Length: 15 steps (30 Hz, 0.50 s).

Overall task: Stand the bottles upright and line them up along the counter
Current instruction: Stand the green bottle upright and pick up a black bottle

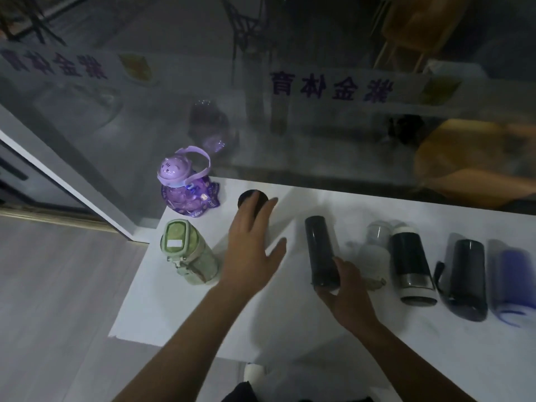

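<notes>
The white counter (290, 320) stands against a glass wall (319, 134) printed with purple characters. On its left end two bottles stand upright: a purple translucent bottle with a cat-face lid and carry strap (185, 184) at the back corner, and a pale green square-lidded bottle with a strap (188, 253) just in front of it. A row of bottles lies flat to the right: a slim black cylindrical bottle (322, 250), a clear frosted bottle (374, 250), a black flask with a white cap and silver base (412, 265), a black bottle with a wrist loop (467, 280), and a blurred blue bottle (510, 285) at the frame edge. The left hand (249, 245), fingers spread and relaxed, hovers over a black-capped white bottle (253, 200) standing upright; whether it touches the bottle I cannot tell. The right hand (345, 291) grasps the near end of the slim black cylindrical bottle, thumb on its right side.
</notes>
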Each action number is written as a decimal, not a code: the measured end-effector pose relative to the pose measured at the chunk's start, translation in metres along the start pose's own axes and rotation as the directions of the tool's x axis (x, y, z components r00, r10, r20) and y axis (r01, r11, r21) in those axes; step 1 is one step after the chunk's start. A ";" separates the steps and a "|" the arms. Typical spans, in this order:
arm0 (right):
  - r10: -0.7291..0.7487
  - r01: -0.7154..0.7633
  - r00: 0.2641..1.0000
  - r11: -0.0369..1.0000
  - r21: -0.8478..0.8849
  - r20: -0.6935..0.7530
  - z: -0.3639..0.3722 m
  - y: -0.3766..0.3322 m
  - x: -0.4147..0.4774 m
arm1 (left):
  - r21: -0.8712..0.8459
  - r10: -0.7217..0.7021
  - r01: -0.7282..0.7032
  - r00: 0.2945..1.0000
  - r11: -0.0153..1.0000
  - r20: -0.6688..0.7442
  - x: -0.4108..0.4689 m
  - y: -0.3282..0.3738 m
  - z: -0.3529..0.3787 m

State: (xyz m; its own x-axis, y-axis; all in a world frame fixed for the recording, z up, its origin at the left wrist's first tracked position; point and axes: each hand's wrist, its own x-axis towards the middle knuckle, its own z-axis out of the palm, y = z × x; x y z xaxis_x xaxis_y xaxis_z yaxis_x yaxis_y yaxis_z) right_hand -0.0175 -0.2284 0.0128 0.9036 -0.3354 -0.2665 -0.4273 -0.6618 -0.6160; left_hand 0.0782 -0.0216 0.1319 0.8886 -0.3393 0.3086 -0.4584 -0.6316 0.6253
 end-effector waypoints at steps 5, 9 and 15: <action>0.122 -0.126 0.991 0.990 -0.067 -0.061 0.024 -0.008 0.015 | 0.044 -0.214 0.209 0.947 0.977 0.239 -0.094 -0.036 0.047; 0.217 -0.224 0.972 0.972 -0.066 -0.093 0.033 -0.019 0.018 | 0.259 -0.407 0.324 0.815 0.910 0.412 -0.144 -0.072 0.063; 0.232 -0.237 0.965 0.971 -0.030 -0.118 0.034 -0.024 0.016 | 0.380 -0.517 0.367 0.727 0.849 0.451 -0.172 -0.102 0.067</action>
State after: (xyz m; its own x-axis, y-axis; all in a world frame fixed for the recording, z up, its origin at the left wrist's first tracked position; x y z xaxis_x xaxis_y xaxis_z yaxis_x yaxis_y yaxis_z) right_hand 0.0083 -0.1948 -0.0021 0.7694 -0.5569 -0.3128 -0.6303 -0.5829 -0.5128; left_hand -0.0285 0.0545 -0.0331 0.8755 -0.2350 -0.4223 -0.0694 -0.9259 0.3715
